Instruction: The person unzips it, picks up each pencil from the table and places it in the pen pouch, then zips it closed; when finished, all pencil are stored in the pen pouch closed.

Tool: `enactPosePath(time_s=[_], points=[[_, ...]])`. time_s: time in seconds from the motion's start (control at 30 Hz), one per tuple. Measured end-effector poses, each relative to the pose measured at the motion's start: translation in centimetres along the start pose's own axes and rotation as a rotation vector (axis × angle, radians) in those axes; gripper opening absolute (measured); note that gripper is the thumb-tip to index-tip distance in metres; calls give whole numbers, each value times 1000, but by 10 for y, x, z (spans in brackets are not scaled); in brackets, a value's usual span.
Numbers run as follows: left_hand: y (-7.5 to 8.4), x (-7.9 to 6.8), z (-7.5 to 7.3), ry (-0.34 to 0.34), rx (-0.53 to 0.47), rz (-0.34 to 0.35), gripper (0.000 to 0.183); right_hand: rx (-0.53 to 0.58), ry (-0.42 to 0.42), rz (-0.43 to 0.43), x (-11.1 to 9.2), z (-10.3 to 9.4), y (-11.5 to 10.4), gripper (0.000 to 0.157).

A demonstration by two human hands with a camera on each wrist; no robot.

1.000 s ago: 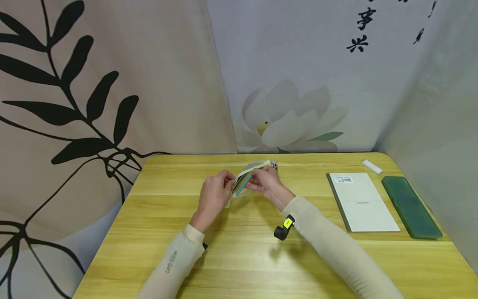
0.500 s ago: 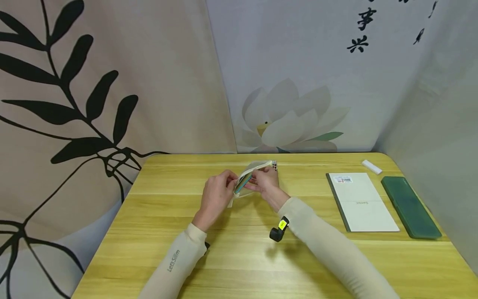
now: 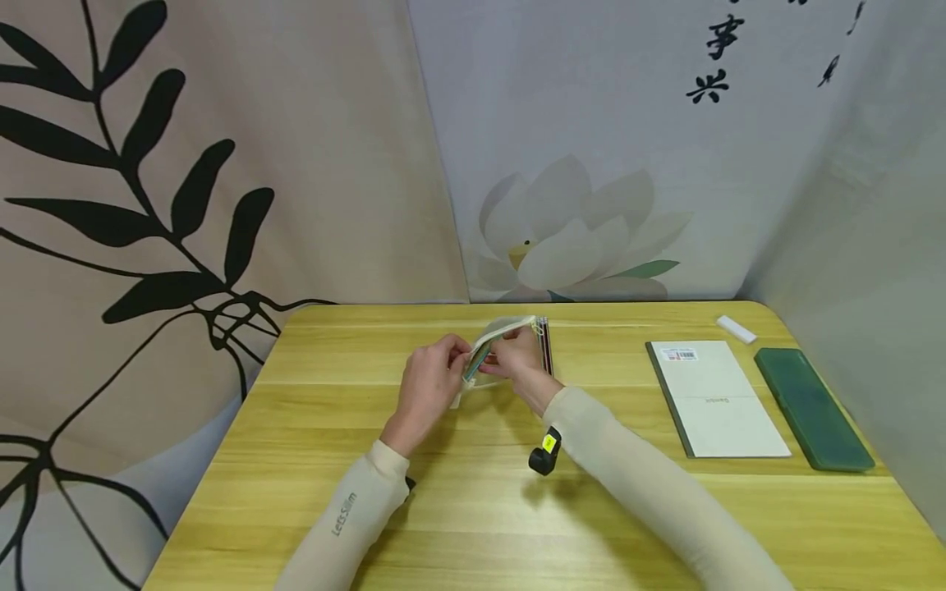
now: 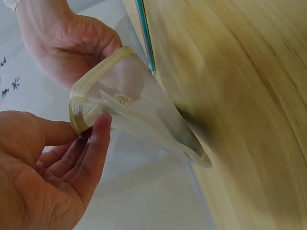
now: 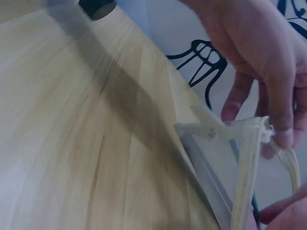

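Observation:
A translucent pouch (image 3: 489,380) with a cream zipper edge stands mouth up near the table's back edge. My left hand (image 3: 431,379) pinches the zipper end of the pouch (image 4: 144,108) between thumb and fingertips. At the opposite side, my right hand (image 3: 517,361) reaches into the mouth; its fingertips are largely hidden inside, so their grip is unclear. A teal strip-like item (image 3: 476,363) shows in the opening beside the right fingers. Just right of the pouch lie several slim pencils (image 3: 546,345), one of them teal (image 4: 145,36) in the left wrist view.
On the right of the wooden table (image 3: 443,525) lie a pale notebook (image 3: 720,402), a dark green case (image 3: 813,410) and a small white block (image 3: 736,330). A printed curtain (image 3: 355,164) hangs behind the back edge.
My right hand has shifted slightly left and deeper into the pouch. More of the pencils beside the pouch is visible. The left hand has barely moved.

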State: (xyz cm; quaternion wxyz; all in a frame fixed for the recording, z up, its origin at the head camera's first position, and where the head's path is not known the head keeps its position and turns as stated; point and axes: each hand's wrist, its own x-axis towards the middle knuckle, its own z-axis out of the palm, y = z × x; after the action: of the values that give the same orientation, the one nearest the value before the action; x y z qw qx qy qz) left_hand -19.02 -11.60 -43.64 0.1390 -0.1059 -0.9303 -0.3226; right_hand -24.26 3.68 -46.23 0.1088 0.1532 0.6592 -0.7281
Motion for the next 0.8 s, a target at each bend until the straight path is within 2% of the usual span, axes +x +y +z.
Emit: enactPosePath(time_s=[0.3,0.53,0.67,0.8], points=[[-1,0,-2,-17,0,-40,6,-45,-48,-11,-1,3,-2,26],[-2,0,-2,8,11,-33,5,-84,-142,6,-6,5,0,33],[-3,-1,-2,11,16,-17,4,-87,-147,3,-9,5,2,33],[-5,-1,-2,11,10,-30,5,-66,-148,11,-10,1,3,35]])
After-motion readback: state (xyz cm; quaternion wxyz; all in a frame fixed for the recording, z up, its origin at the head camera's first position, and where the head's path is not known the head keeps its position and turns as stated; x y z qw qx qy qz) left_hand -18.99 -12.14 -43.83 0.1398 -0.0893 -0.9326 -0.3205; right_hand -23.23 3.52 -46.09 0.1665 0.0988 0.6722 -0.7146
